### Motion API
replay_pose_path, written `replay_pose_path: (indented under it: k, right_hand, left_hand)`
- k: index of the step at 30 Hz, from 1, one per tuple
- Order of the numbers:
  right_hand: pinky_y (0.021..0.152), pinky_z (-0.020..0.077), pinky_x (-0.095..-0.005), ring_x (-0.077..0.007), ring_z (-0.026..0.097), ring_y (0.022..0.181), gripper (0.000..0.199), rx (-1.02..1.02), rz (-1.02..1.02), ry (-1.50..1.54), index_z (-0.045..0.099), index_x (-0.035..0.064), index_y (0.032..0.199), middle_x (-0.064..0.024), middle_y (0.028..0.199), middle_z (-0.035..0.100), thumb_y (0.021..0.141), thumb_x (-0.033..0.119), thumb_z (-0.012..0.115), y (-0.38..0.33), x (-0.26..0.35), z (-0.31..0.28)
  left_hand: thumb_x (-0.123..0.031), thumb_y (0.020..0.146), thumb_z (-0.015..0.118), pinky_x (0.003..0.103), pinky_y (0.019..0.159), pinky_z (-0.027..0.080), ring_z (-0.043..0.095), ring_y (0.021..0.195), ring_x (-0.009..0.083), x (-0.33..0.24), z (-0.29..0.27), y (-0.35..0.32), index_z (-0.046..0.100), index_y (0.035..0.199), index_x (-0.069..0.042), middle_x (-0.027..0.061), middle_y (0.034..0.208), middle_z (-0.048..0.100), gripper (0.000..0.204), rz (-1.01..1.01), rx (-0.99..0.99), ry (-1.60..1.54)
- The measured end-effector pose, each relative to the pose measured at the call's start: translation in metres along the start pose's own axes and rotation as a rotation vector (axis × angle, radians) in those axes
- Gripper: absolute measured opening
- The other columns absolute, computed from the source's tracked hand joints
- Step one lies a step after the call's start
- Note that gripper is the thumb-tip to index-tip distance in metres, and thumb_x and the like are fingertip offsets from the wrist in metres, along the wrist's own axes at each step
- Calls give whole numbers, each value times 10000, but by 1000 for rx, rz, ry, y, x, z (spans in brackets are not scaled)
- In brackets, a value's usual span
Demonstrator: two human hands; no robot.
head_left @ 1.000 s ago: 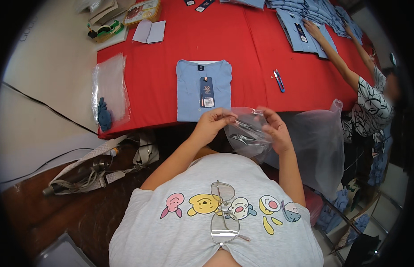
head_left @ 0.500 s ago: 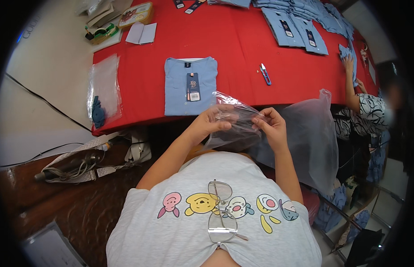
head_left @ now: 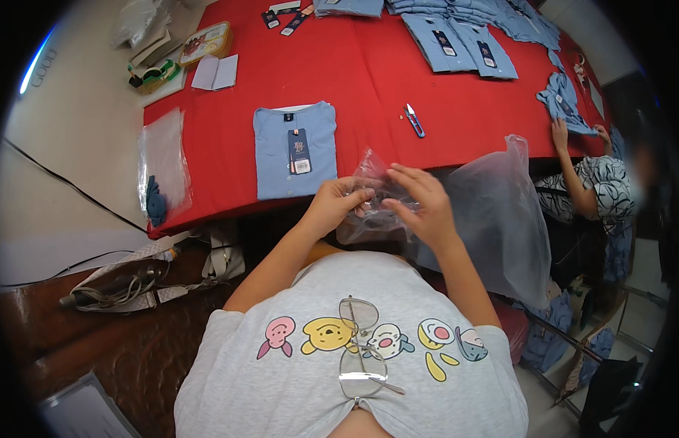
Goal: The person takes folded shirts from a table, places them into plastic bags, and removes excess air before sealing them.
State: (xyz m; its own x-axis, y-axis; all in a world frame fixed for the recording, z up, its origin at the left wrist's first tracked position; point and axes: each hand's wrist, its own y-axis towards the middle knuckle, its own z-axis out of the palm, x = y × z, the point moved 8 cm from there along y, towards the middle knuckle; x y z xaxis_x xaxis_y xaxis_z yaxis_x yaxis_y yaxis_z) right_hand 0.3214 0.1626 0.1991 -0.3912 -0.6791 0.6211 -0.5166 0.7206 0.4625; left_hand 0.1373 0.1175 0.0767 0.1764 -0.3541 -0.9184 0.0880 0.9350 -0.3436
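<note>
A clear plastic bag (head_left: 370, 166) is bunched up in front of my chest, just below the table edge. My left hand (head_left: 335, 207) is closed on it, thumb pressed against the fingers. Over the bag's right side, my right hand (head_left: 426, 208) has its fingers stretched out and its thumb apart; whether it touches the plastic I cannot tell. Beyond my left hand, a folded light-blue garment (head_left: 274, 157) lies flat near the table's front edge. A dark hang tag (head_left: 298, 152) rests on its front.
Blue thread snips (head_left: 414, 121) lie on the red-covered table (head_left: 354, 80). Flat clear bags (head_left: 164, 150) are at the left edge. Tagged folded garments (head_left: 456, 47) lie at the back right. A large translucent bag (head_left: 500, 212) hangs beside my right arm. A co-worker's hands (head_left: 560, 136) handle a blue garment.
My right hand has let go of its pinch on the bag and spread its fingers, moving left. The plastic is more bunched at my left hand. The view has shifted slightly.
</note>
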Motion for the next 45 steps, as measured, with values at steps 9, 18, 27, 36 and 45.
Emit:
replay_pose_path:
  k: [9, 18, 27, 36, 45]
  right_hand:
    - [792, 576, -303, -180, 752, 856, 220, 108, 432, 355, 788, 16, 1217, -155, 1001, 804, 1047, 131, 707, -30, -52, 65]
    - [704, 539, -273, -71, 669, 824, 272, 53, 697, 667, 782, -30, 1116, -28, 908, 771, 1131, 192, 624, -59, -100, 95]
    - [766, 575, -262, -139, 709, 884, 368, -43, 896, 1050, 725, 6, 1251, -100, 1132, 773, 1138, 339, 614, -50, -117, 58]
    - [736, 568, -318, -180, 739, 854, 232, -46, 547, 281, 727, 21, 1203, -87, 953, 760, 1010, 136, 782, -56, -82, 54]
    - [672, 550, -397, -285, 714, 707, 163, -182, 418, 18, 708, 3, 1023, -145, 814, 719, 1078, 150, 665, -39, -87, 30]
  left_hand:
    - [-217, 1061, 747, 227, 706, 528, 632, 757, 56, -6, 4, -6, 790, 1269, 9, 27, 954, 746, 310, -52, 123, 101]
    - [-174, 1041, 761, 239, 669, 491, 582, 711, 64, 12, -2, -17, 749, 1380, -17, 3, 825, 695, 374, -163, 130, 105]
    - [-182, 1098, 682, 250, 746, 557, 667, 777, 85, 9, -11, -7, 745, 1367, 11, 24, 882, 746, 337, -113, 110, -32]
    - [-321, 1156, 587, 197, 598, 485, 730, 752, 66, -2, -17, -13, 760, 1323, -28, 28, 861, 793, 380, -92, 32, 13]
    - [-304, 1158, 591, 225, 489, 454, 673, 580, 64, 26, -21, -16, 777, 1203, -15, -1, 652, 661, 346, -29, -16, 49]
